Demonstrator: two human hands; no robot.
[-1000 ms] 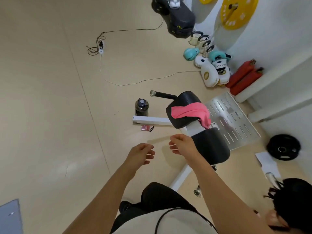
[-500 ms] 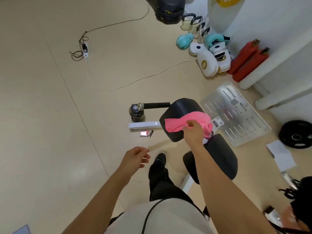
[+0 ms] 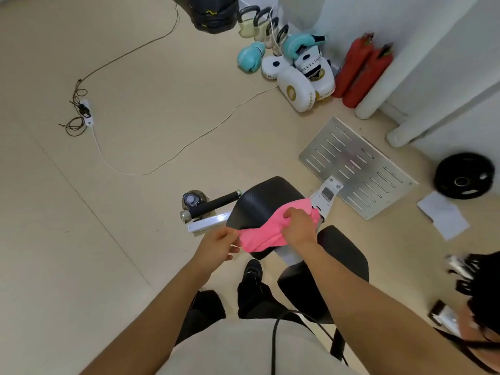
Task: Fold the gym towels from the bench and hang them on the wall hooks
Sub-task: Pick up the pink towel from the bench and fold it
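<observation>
A pink gym towel [image 3: 261, 238] lies bunched across the black padded bench [image 3: 263, 201]. My right hand [image 3: 299, 227] grips the towel near its middle, fingers curled into the cloth. My left hand [image 3: 219, 246] pinches the towel's left end just off the pad's near edge. A second black pad [image 3: 343, 255] of the bench sits nearer to me, on the right. No wall hooks are in view.
A dark water bottle [image 3: 192, 200] and a black-grip handle [image 3: 213, 205] stand left of the bench. A slotted metal plate [image 3: 357, 166], a black weight plate [image 3: 462, 175], white paper [image 3: 443, 215], boxing gloves and pads [image 3: 295, 69], red extinguishers [image 3: 362, 69] and a floor cable [image 3: 167, 158] lie around.
I have stepped up to the bench. My right hand reached the towel first and now grips it; my left hand has come up from the left and taken the towel's left end.
</observation>
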